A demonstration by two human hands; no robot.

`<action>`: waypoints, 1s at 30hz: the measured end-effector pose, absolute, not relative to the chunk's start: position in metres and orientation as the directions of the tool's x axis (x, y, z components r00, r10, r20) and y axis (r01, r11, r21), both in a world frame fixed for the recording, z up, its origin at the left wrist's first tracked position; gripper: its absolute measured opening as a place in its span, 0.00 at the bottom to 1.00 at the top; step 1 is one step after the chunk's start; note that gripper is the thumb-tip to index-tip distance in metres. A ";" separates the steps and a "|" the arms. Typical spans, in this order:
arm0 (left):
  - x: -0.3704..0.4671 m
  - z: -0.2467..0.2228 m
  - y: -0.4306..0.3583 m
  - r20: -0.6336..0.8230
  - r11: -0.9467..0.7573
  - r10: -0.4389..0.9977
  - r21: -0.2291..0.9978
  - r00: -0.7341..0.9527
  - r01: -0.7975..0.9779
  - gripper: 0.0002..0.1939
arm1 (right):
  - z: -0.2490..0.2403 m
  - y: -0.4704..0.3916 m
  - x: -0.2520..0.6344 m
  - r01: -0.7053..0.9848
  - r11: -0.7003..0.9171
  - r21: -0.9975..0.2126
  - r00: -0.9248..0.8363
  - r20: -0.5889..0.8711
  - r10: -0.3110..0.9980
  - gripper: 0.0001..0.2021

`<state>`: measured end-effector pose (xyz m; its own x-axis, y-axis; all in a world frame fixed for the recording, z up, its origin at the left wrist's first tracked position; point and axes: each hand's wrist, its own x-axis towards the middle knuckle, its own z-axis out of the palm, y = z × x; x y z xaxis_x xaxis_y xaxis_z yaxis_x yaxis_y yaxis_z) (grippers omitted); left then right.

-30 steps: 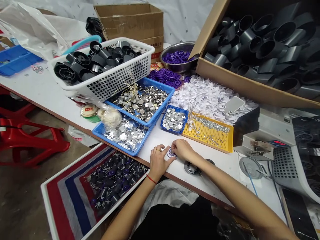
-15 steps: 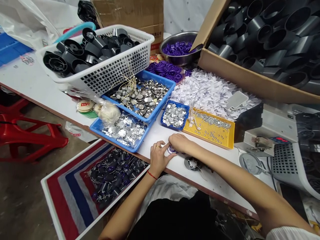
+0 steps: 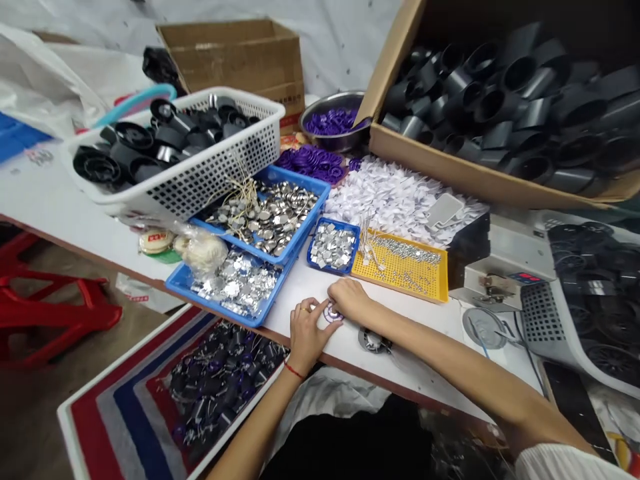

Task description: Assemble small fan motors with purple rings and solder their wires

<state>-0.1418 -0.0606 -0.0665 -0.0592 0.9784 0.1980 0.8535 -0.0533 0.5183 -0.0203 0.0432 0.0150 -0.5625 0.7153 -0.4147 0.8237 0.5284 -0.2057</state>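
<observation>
At six o'clock, left hand (image 3: 304,331) pinches one purple ring (image 3: 330,315), right hand (image 3: 349,299) curled, hold unclear; ten o'clock, one basket (image 3: 220,172) of black parts (image 3: 171,137)!

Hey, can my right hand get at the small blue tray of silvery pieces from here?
Probably yes: the right hand is just in front of the small blue tray, with only white tabletop seemingly between them, though it is busy at the round purple piece.
</observation>
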 end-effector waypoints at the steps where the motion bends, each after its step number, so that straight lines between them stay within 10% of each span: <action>1: -0.144 -0.066 -0.061 0.197 -0.054 0.979 0.523 -0.058 0.851 0.25 | 0.017 0.050 -0.006 0.843 0.488 -0.226 -0.538 -0.371 0.757 0.05; 9: -0.149 -0.065 -0.053 0.193 -0.131 0.981 0.553 0.026 0.823 0.24 | 0.021 0.128 0.086 0.965 0.077 -0.249 -0.096 -0.068 0.993 0.15; 16: -0.151 -0.061 -0.051 0.236 -0.107 0.970 0.602 -0.048 0.791 0.22 | 0.006 0.164 0.075 0.957 0.033 -0.287 -0.039 -0.017 0.999 0.14; 21: -0.114 -0.011 0.015 0.399 -0.318 0.909 0.482 0.118 0.817 0.14 | 0.007 0.160 0.088 0.878 0.100 -0.469 -0.091 0.042 0.995 0.09; 24: -0.068 0.012 0.079 0.234 -0.445 0.889 0.234 0.394 0.864 0.14 | 0.012 0.154 0.088 0.770 0.145 -0.622 -0.078 0.134 0.988 0.08; 30: -0.037 0.017 0.128 0.218 -0.348 0.928 0.223 0.301 0.911 0.15 | 0.025 0.152 0.091 0.475 0.148 -0.867 0.194 0.267 0.944 0.08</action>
